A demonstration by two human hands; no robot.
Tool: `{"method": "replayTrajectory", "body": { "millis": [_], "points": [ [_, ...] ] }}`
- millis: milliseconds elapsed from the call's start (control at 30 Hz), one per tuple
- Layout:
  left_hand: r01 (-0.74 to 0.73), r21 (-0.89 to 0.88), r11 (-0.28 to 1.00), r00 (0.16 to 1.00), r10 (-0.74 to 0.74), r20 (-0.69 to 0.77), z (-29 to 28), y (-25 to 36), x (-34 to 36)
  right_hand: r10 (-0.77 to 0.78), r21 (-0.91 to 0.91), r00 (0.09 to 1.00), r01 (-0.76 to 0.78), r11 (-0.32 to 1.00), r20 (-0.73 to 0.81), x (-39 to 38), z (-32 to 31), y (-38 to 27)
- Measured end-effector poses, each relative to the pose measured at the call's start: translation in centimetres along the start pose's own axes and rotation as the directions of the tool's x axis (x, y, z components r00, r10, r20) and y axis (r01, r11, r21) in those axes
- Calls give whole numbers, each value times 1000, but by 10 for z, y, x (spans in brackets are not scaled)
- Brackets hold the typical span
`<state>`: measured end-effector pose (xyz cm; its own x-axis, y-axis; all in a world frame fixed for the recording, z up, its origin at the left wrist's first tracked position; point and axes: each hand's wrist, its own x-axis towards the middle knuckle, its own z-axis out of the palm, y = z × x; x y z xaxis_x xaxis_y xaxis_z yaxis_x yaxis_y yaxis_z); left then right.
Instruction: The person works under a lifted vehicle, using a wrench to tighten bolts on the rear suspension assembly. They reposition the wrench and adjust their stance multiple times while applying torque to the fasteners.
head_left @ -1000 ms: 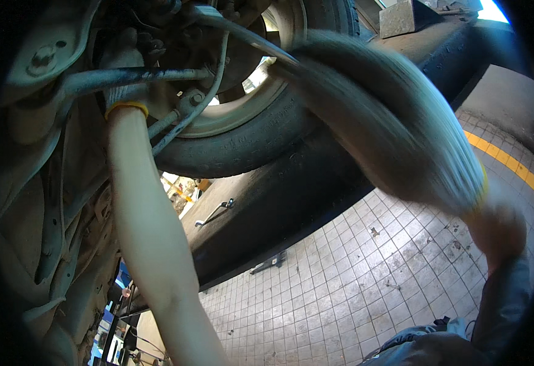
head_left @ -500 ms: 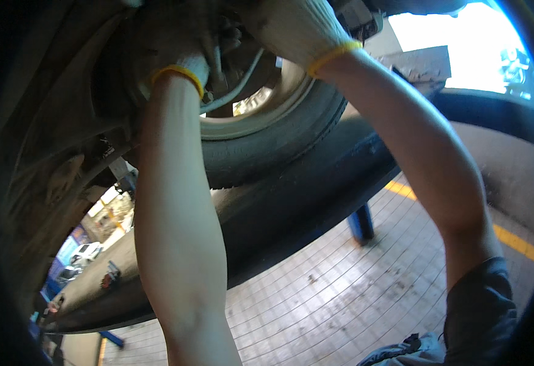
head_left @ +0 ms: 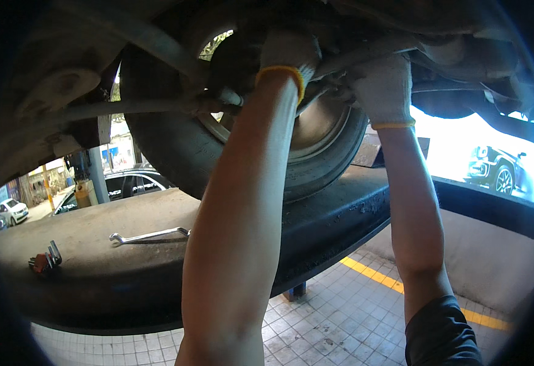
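Observation:
Both my hands reach up among the dark suspension parts behind a car wheel, in white knitted gloves with yellow cuffs. My left hand (head_left: 289,51) is raised beside the inner side of the wheel; its fingers are lost in shadow behind the glove. Close to a slanting metal arm (head_left: 364,55) and the joint beside it is my right hand (head_left: 386,91), its fingers hidden among the parts. Whether either hand grips anything does not show. The tyre (head_left: 163,140) stands on a long dark lift runway (head_left: 334,226), just beyond my forearms.
On the runway, left of my left forearm, lie a double-ended wrench (head_left: 148,236) and a folding hex key set (head_left: 45,258). A rod (head_left: 126,108) crosses low under the car at left. Tiled floor (head_left: 334,305) with a yellow line lies below; parked cars stand outside.
The view has swung left and levelled, bringing the wrench into sight. My right hand now appears lower than my left, and both gloves sit farther right in the picture.

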<state>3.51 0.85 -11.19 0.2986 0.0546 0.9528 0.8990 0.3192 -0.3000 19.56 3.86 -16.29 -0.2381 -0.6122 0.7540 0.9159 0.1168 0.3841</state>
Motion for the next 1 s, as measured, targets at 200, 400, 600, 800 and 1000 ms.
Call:
{"method": "replayTrajectory", "body": {
  "millis": [200, 400, 600, 800, 1000],
  "points": [
    [-57, 51, 997, 996, 60, -59, 19, 7, 9, -195, -204, 976, 211, 956, 98, 2, 6, 29],
    [-93, 79, 993, 995, 96, -39, 41, 4, 13, -304, -84, 953, 304, 949, 13, 2, 8, 41],
    [-133, -559, 819, 809, -236, -538, 46, 0, 11, -282, -160, 959, 281, 946, 21, 9, 20, 40],
    [-70, -205, 976, 997, 66, -26, 31, 0, 11, -7, 196, 974, 53, 979, -228, -5, 35, 28],
    [-85, -159, 984, 949, 31, -315, 43, -1, 9, 37, 290, 900, 101, 952, -434, -2, 62, 27]
  ]
}}
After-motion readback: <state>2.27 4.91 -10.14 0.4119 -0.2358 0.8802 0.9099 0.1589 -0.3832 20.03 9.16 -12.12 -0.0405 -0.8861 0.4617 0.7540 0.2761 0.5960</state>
